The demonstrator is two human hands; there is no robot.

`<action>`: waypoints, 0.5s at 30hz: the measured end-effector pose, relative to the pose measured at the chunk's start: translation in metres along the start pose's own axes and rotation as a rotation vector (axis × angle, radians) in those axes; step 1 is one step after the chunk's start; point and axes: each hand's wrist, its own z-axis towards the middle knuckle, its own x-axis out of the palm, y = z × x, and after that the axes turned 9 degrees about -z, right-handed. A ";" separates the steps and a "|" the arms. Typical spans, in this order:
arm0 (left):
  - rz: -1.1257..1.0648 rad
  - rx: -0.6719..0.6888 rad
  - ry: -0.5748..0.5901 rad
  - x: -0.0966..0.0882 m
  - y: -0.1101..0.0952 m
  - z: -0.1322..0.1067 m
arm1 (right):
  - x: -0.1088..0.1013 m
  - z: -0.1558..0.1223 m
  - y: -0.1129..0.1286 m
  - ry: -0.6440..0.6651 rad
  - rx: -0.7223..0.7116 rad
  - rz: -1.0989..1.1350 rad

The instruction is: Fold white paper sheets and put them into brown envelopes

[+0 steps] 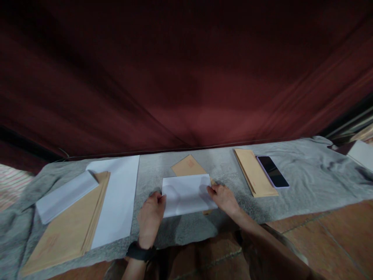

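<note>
Gripping white sheet (186, 194) by its 2 short ends, left hand (150, 217) and right hand (224, 199) equally near; long axis left-right.

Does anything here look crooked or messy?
Nothing is spilled or torn. A folded white paper lies slanted across the left envelope stack, the phone sits partly on the right envelope stack, and the grey cloth is rumpled at the far right. The left hand and right hand hold a white sheet square.
</note>
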 end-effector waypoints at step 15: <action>-0.016 0.034 -0.031 0.006 0.005 0.001 | 0.003 -0.003 0.004 -0.053 0.035 -0.018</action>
